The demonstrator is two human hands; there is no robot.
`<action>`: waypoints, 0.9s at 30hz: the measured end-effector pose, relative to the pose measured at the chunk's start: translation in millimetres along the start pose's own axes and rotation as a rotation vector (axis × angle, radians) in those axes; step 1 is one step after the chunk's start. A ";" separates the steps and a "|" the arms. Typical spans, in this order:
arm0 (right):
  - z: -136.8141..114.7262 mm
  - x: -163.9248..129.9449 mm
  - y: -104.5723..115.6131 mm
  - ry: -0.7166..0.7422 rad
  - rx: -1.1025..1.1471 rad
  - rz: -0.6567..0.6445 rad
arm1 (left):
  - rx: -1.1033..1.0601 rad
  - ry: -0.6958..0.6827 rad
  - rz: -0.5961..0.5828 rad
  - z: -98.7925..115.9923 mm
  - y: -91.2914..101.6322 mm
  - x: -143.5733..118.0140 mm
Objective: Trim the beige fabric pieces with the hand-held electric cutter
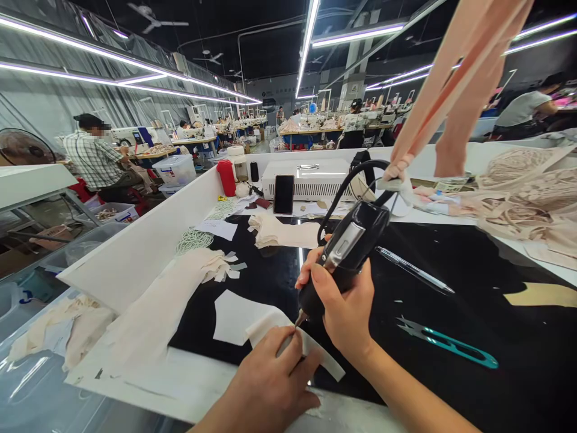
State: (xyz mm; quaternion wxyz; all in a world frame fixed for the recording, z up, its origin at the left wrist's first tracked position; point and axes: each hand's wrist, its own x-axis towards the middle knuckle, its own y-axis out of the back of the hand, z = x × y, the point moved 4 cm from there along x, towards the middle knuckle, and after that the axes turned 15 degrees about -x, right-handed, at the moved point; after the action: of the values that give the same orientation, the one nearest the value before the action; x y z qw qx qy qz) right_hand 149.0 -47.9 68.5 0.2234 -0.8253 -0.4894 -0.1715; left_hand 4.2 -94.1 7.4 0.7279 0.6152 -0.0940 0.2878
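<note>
A long workshop stretches back under strips of ceiling light, with rows of sewing stations and seated people at work far behind. Up close lies a desk (496, 337) with a glossy black top, walled by a white partition (148, 240) on its left.

At the near edge of the desk, the right hand (345, 307) has its grip clenched around a black handheld tool (347, 252), whose pointed tip meets a strip of pale fabric (297, 346). A black cord loops up from the back of the tool. The left hand (270, 385) presses its fingers flat on the same strip, just beside the tip; its grip is released, holding the fabric down rather than grasping it. A white paper piece (232, 316) lies touching the strip on the partition side.

Right of the tool lie teal thread snips (451, 343) and, beyond them, a clear pen-like rod (415, 270), both apart from the hands. Between the tool and the partition spreads a heap of cream fabric (180, 288) with small paper scraps. Behind the tool sit a folded cream cloth (279, 231), a dark phone (283, 193) leaning on a white box-shaped machine (311, 177), and a red bottle (226, 177). Lace pieces (523, 192) pile up at the desk's far right, and peach straps (455, 78) hang above them.

Beyond the partition, a clear lidded bin (175, 169) stands on the floor; its contents cannot be made out.
</note>
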 end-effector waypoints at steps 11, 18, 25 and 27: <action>-1.4 1.6 -0.9 -0.019 0.005 0.013 | -0.006 0.031 -0.016 -1.9 -0.5 -5.8; -6.4 -0.3 -0.6 0.004 0.004 0.000 | -0.018 0.024 -0.031 -1.2 0.8 -4.1; -4.5 -1.4 -0.7 0.000 -0.024 0.007 | -0.035 0.031 -0.014 -2.5 2.0 -4.7; -3.7 -1.5 -0.6 -0.003 -0.022 0.010 | -0.035 0.037 -0.018 -1.8 4.1 -4.6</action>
State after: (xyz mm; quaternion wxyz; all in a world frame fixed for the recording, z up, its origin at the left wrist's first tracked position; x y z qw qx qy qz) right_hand 147.5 -50.7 70.9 0.2143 -0.8305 -0.4836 -0.1747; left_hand -2.1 -93.4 8.2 0.7427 0.5979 -0.0798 0.2908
